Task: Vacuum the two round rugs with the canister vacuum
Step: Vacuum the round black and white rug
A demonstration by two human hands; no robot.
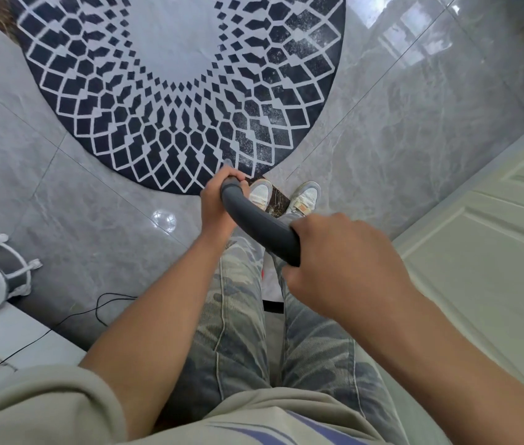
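Head view: the curved dark grey plastic vacuum handle (260, 223) is gripped at its far end by the left hand (219, 200) and at its near end by the right hand (341, 255), near the edge of the round black-and-white patterned rug (170, 91); it is judged stiff and light

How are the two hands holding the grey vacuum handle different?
The left hand grips the far end of the grey handle, near the round rug; the right hand grips the near end. The left hand looks smaller and farther away, the right hand bigger and closer. Both curl round the same handle.
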